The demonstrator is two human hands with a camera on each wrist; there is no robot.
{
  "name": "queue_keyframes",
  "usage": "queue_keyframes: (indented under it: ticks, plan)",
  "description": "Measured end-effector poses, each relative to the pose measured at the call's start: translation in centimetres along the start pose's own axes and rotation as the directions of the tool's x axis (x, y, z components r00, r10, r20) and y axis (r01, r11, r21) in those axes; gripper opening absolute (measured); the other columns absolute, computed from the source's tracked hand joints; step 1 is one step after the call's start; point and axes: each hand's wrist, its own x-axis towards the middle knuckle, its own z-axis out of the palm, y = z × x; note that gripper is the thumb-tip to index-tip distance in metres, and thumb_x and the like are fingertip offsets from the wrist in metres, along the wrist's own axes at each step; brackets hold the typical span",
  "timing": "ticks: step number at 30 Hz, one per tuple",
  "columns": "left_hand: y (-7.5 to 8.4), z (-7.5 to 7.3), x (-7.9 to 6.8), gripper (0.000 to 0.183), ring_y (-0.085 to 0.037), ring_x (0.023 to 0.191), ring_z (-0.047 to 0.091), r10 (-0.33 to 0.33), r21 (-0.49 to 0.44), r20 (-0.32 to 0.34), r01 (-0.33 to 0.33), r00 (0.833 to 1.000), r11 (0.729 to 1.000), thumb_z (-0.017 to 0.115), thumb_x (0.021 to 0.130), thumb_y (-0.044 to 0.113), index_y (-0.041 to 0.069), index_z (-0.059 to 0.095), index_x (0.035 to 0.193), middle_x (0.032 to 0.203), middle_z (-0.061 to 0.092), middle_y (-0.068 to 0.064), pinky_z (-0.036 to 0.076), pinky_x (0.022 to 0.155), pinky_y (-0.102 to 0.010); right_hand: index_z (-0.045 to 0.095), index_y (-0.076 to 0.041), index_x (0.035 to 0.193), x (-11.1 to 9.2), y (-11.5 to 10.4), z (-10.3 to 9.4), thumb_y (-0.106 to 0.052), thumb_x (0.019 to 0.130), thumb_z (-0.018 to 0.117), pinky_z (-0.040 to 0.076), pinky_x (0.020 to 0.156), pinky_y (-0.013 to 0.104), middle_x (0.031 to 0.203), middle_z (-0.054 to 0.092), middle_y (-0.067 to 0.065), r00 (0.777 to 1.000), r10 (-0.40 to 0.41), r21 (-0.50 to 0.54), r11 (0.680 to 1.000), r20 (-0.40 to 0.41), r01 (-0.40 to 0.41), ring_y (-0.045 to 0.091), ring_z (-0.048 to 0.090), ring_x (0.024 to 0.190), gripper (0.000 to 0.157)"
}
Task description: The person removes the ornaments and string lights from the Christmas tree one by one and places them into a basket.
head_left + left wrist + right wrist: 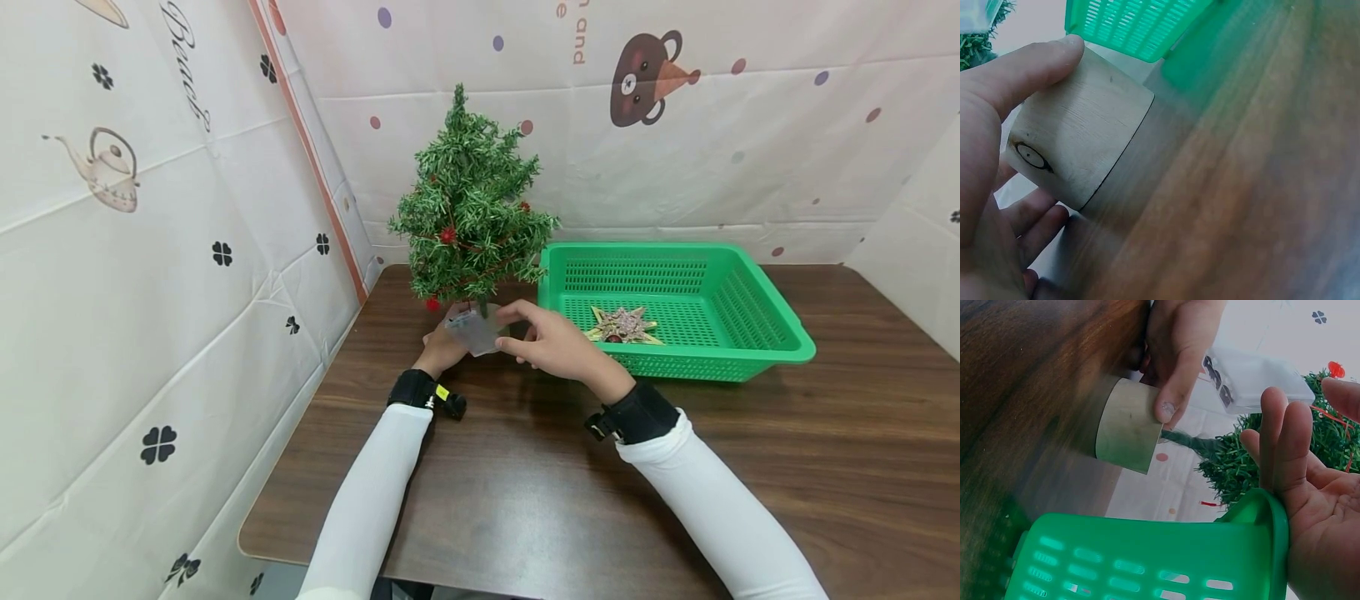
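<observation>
A small artificial Christmas tree (472, 200) with red ornaments stands at the back left of the table. My left hand (442, 346) grips its round wooden base (1085, 119), thumb on one side and fingers on the other. In the head view a translucent plastic box (477, 330) hides most of that base. The box (1257, 381) is at the tree's lower branches, with a red wire beside it. My right hand (553, 340) is right of the box, holding nothing; its fingers are extended, fingertips close to the box and overlapping it in the right wrist view.
A green perforated basket (738, 354) stands right of the tree, its near left corner close to my right hand. Inside lie glittery star ornaments (626, 325). Printed cloth (750, 150) hangs behind and along the left side of the brown table (517, 508).
</observation>
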Motion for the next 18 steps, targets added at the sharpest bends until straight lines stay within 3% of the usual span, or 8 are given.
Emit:
queue_keyframes:
  ticks: [4, 10, 18]
  plan:
    - [0.01, 0.08, -0.02, 0.066, -0.040, 0.140, 0.046, 0.002, -0.015, -0.015, -0.002, 1.000, 1.000, 0.055, 0.102, 0.049, 0.015, 0.037, 0.156, 0.156, 0.047, -0.009, 0.012, 0.107, -0.073, 0.055, -0.015, 0.141, 0.01, -0.01, 0.02, -0.033, 0.101, 0.065, 0.056, 0.058, 0.038, 0.138, 0.061, 0.012, 1.000, 0.000, 0.000, 1.000, -0.001, 0.000, 0.019, 0.066, 0.066, 0.045]
    - [0.50, -0.13, -0.23, 0.061, -0.040, 0.151, 0.031, -0.010, 0.018, 0.013, 0.010, 1.000, 1.000, 0.047, 0.103, 0.049, 0.018, 0.044, 0.156, 0.165, 0.035, -0.007, 0.008, 0.109, -0.077, 0.056, -0.021, 0.139, 0.01, -0.01, 0.06, -0.034, 0.100, 0.066, 0.056, 0.058, 0.038, 0.135, 0.062, 0.006, 1.000, 0.005, -0.002, 1.000, -0.005, -0.005, 0.019, 0.066, 0.065, 0.043]
    - [0.80, -0.38, -0.47, 0.055, -0.039, 0.144, 0.042, -0.060, 0.020, 0.022, 0.060, 0.998, 0.998, 0.047, 0.102, 0.049, 0.012, 0.063, 0.140, 0.154, 0.051, -0.012, 0.013, 0.110, -0.073, 0.056, -0.021, 0.139, 0.04, -0.02, 0.02, -0.033, 0.100, 0.067, 0.056, 0.058, 0.037, 0.133, 0.063, 0.005, 1.000, 0.005, -0.014, 1.000, -0.006, -0.005, 0.019, 0.066, 0.065, 0.042]
